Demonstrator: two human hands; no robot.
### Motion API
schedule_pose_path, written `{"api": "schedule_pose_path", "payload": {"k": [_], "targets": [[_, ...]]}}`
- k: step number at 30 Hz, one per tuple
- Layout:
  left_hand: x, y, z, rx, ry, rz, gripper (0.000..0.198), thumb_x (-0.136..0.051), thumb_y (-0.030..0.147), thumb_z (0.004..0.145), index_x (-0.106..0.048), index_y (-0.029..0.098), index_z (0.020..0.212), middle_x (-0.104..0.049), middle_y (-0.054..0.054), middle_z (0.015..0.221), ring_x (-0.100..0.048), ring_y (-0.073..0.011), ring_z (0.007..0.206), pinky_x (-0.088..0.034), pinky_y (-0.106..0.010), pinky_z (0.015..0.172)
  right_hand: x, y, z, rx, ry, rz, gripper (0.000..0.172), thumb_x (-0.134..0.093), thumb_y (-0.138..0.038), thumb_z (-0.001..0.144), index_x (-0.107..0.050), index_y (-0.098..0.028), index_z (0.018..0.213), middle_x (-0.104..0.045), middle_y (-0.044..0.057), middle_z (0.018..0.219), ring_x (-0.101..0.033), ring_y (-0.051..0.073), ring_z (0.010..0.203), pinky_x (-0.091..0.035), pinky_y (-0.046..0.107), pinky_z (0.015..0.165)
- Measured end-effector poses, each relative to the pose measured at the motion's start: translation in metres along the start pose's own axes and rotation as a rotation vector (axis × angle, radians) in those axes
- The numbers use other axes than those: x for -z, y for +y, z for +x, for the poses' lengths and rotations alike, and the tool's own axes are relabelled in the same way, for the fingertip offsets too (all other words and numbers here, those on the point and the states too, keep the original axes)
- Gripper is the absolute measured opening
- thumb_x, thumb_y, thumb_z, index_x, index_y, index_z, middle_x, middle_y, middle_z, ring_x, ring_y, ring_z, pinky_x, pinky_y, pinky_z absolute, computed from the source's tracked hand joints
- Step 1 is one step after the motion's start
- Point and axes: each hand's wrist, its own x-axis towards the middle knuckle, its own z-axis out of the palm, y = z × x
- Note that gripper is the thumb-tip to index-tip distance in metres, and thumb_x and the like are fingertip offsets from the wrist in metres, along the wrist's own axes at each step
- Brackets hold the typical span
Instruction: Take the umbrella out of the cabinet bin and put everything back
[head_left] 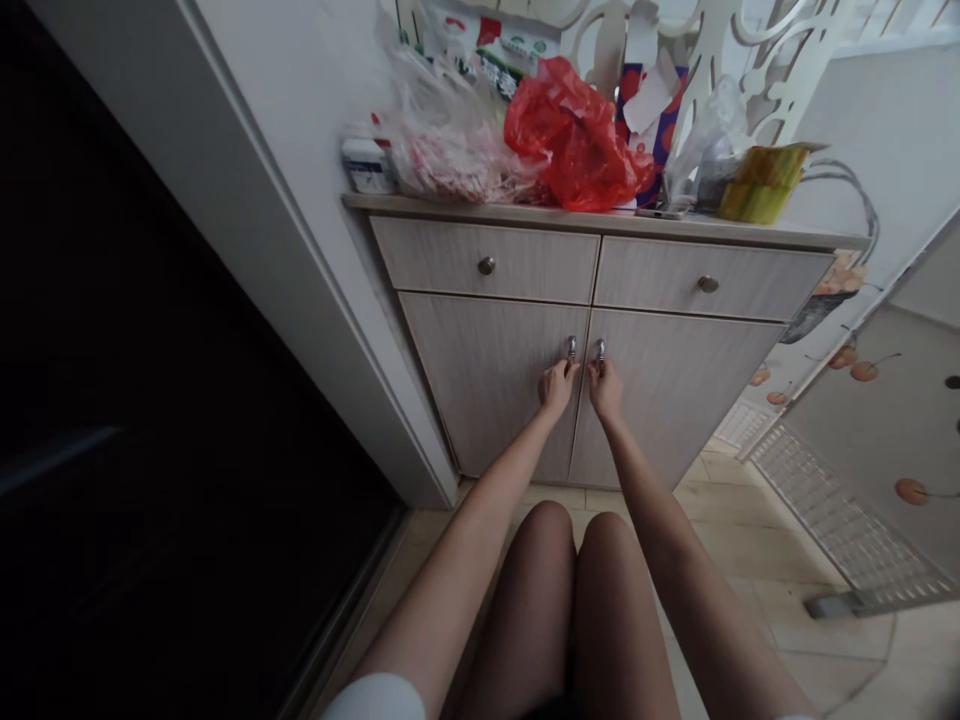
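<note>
Left hand (pixel 557 386): was curled round the left handle (pixel 571 346). Right hand (pixel 604 388), just beside: gripped the right handle (pixel 600 349). Above both: red bag (pixel 574 135) lay on surface (pixel 450 210).

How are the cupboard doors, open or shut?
Shut: the cupboard doors sit flat, with their edges meeting in the middle.

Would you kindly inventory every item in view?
Cabinet: one, grey, centre
Drawers: two, grey, above doors
Knobs: two, metallic, on drawers
Handles: two, silver, on doors
Bag: one, red, cabinet top
Clear bags: two, whitish, atop
Bottle: one, white, atop left
Packet: one, yellow, atop right
Box: one, purple, behind bags
Package: one, white, rear
Lattice: one, white, behind
Panel: one, black, left
Partition: one, grey, right
Legs: two, foreground
Left hand: one, left handle
Right hand: one, right handle
</note>
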Motion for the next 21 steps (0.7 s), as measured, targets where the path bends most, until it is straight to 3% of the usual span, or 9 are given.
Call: {"api": "schedule_pose_path", "payload": {"k": [3, 6, 9, 11, 13, 16, 19, 21], "targets": [[0.007, 0.002, -0.003, -0.017, -0.015, -0.107, 0.025, -0.049, 0.034, 0.100, -0.068, 0.017, 0.101, -0.073, -0.014, 0.104, -0.067, -0.0216, 0.099, -0.045, -0.028, 0.083, 0.010, 0.005, -0.011, 0.051, -0.005, 0.132, 0.064, -0.046, -0.069, 0.087, -0.062, -0.012, 0.112, -0.070, 0.019, 0.104, -0.064, 0.026, 0.094, -0.048, 0.037, 0.082], [0.016, -0.010, -0.026, -0.018, 0.040, -0.292, 0.024, -0.049, 0.036, 0.098, -0.065, 0.019, 0.104, -0.072, -0.013, 0.107, -0.067, -0.0196, 0.102, -0.048, -0.030, 0.087, 0.028, 0.016, -0.049, -0.024, 0.042, 0.265, 0.078, -0.043, -0.080, 0.081, -0.059, -0.013, 0.117, -0.068, 0.021, 0.111, -0.064, 0.026, 0.101, -0.050, 0.037, 0.083], [0.020, -0.034, -0.071, 0.074, 0.019, -0.441, 0.042, -0.041, 0.055, 0.098, -0.063, 0.019, 0.091, -0.071, -0.008, 0.085, -0.067, -0.0178, 0.079, -0.050, -0.029, 0.075, 0.048, 0.032, -0.102, -0.213, -0.128, 0.347, 0.080, -0.040, -0.089, 0.074, -0.064, -0.016, 0.095, -0.070, 0.015, 0.086, -0.066, 0.023, 0.078, -0.051, 0.033, 0.068], [0.020, -0.049, -0.102, 0.167, -0.040, -0.503, 0.060, -0.028, 0.068, 0.095, -0.059, 0.020, 0.075, -0.063, -0.003, 0.063, -0.061, -0.0163, 0.060, -0.047, -0.027, 0.062, 0.059, 0.037, -0.129, -0.327, -0.270, 0.357, 0.081, -0.037, -0.094, 0.069, -0.062, -0.018, 0.078, -0.065, 0.010, 0.067, -0.061, 0.021, 0.060, -0.046, 0.031, 0.056], [0.022, -0.056, -0.123, 0.215, -0.070, -0.499, 0.070, -0.018, 0.076, 0.092, -0.049, 0.022, 0.058, -0.049, 0.000, 0.049, -0.050, -0.0145, 0.048, -0.040, -0.026, 0.053, 0.067, 0.032, -0.141, -0.373, -0.321, 0.324, 0.081, -0.031, -0.097, 0.068, -0.056, -0.020, 0.063, -0.055, 0.005, 0.054, -0.052, 0.018, 0.049, -0.039, 0.029, 0.049], [0.032, -0.047, -0.122, 0.194, -0.089, -0.447, 0.076, -0.004, 0.079, 0.089, -0.032, 0.024, 0.045, -0.031, 0.001, 0.042, -0.037, -0.0128, 0.042, -0.029, -0.027, 0.048, 0.076, 0.003, -0.127, -0.300, -0.306, 0.261, 0.076, -0.024, -0.095, 0.074, -0.038, -0.024, 0.049, -0.038, 0.000, 0.044, -0.040, 0.014, 0.044, -0.029, 0.027, 0.046], [0.045, -0.023, -0.089, 0.158, -0.151, -0.440, 0.077, 0.010, 0.079, 0.086, -0.026, 0.025, 0.045, -0.025, 0.001, 0.043, -0.031, -0.0129, 0.041, -0.023, -0.030, 0.047, 0.080, -0.034, -0.089, -0.217, -0.285, 0.254, 0.074, -0.017, -0.088, 0.083, -0.029, -0.025, 0.048, -0.030, -0.002, 0.044, -0.031, 0.011, 0.044, -0.023, 0.028, 0.046], [0.052, -0.005, -0.061, 0.139, -0.193, -0.417, 0.081, 0.014, 0.079, 0.083, -0.032, 0.025, 0.045, -0.029, -0.001, 0.043, -0.035, -0.0139, 0.043, -0.024, -0.031, 0.047, 0.079, -0.053, -0.060, -0.205, -0.244, 0.256, 0.074, -0.012, -0.085, 0.087, -0.032, -0.025, 0.049, -0.031, -0.001, 0.045, -0.031, 0.012, 0.045, -0.023, 0.029, 0.047]]}}
